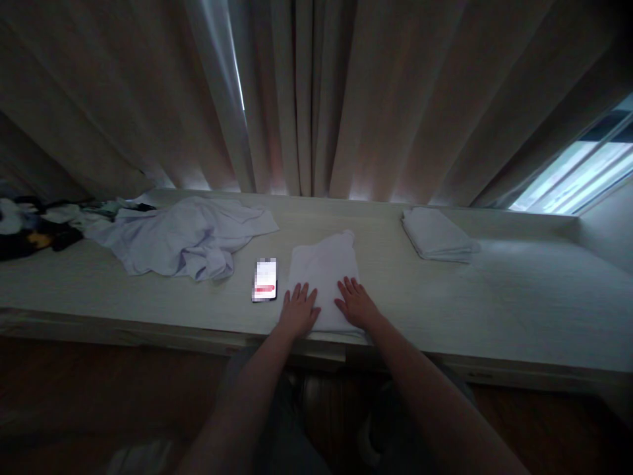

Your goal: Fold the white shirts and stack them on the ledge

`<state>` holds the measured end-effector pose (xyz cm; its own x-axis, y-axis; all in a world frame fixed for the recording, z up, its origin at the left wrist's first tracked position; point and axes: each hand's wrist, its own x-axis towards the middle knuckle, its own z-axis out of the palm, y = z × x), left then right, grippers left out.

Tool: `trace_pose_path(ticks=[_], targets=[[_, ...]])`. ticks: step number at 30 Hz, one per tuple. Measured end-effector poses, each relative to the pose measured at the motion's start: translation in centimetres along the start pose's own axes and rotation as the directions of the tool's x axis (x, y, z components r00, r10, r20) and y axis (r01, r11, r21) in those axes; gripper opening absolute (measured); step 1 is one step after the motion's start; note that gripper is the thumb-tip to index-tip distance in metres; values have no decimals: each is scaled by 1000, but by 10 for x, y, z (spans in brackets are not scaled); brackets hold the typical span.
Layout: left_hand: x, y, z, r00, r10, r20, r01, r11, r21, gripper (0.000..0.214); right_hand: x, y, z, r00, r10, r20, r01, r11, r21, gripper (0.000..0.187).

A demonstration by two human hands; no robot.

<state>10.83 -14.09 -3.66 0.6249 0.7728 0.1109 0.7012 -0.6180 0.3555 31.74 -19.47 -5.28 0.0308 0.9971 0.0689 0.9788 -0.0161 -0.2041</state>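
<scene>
two hands flat on a folded white cloth

a person's left hand point(299, 311) and right hand point(357, 302) lie palm down on a white cloth point(324, 267), the left on its near left part and the right along its right side. both hands are open with the fingers loosely spread; neither grips anything, and a strip of cloth shows between them. the cloth is folded into a rough rectangle at the near edge of a long pale ledge point(504, 310). its far edge is uneven, with a small bunched bump at the far right corner.

just left of the cloth lies a phone point(266, 280), its lit screen facing up, blurred into blocks apart from a red band. farther left, a larger white garment point(182, 234) is spread in a crumpled heap. at the far left end, dark and pale clothes point(42, 227) are piled together; single pieces are hard to make out. to the right, well apart from the hands and toward the far side, sits a neatly folded white bundle point(438, 234).

heavy brownish curtains point(420, 92) hang behind the ledge, and a bright window point(578, 171) shows at the far right. the person's legs point(291, 425) are at the near side, above a dark reddish floor point(113, 382).
</scene>
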Motion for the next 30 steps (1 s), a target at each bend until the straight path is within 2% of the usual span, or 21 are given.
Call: trace_pose_path(ticks=[6, 10, 12, 14, 17, 19, 21, 24, 27, 30], targets=[[-10, -17, -10, 998, 42, -39, -44, 997, -68, 39, -16, 39, -7, 997, -51, 56, 53, 998, -32, 62], [-15, -17, -10, 997, 72, 22, -70, 992, -102, 39, -24, 53, -19, 1000, -4, 26, 5, 999, -53, 61], [-17, -16, -11, 997, 68, 43, -63, 993, -103, 40, -27, 45, -28, 999, -35, -3, 34, 998, -59, 57], [-20, -17, -13, 998, 44, 37, -41, 996, -77, 43, -30, 25, -35, 990, -140, 0, 140, 989, -53, 56], [-26, -20, -15, 999, 47, 26, -47, 999, -20, 42, -35, -14, -36, 936, -348, 56, 349, 937, -3, 63], [-31, -22, -15, 997, 76, 30, -77, 997, 16, 38, -37, -40, -28, 901, -427, 81, 426, 904, 25, 68], [-36, -24, -12, 995, 99, 34, -101, 993, 55, 37, -38, -59, -19, 901, -429, 68, 428, 903, 23, 63], [-40, -27, -7, 993, 110, 40, -114, 989, 98, 38, -36, -75, -8, 927, -374, 0, 374, 927, 6, 46], [-42, -30, -4, 993, 111, 40, -115, 986, 120, 38, -30, -79, -8, 944, -323, -67, 325, 946, 21, 36], [-42, -31, -3, 993, 114, 33, -117, 985, 128, 38, -24, -84, -13, 964, -221, -148, 231, 972, 49, 37]])
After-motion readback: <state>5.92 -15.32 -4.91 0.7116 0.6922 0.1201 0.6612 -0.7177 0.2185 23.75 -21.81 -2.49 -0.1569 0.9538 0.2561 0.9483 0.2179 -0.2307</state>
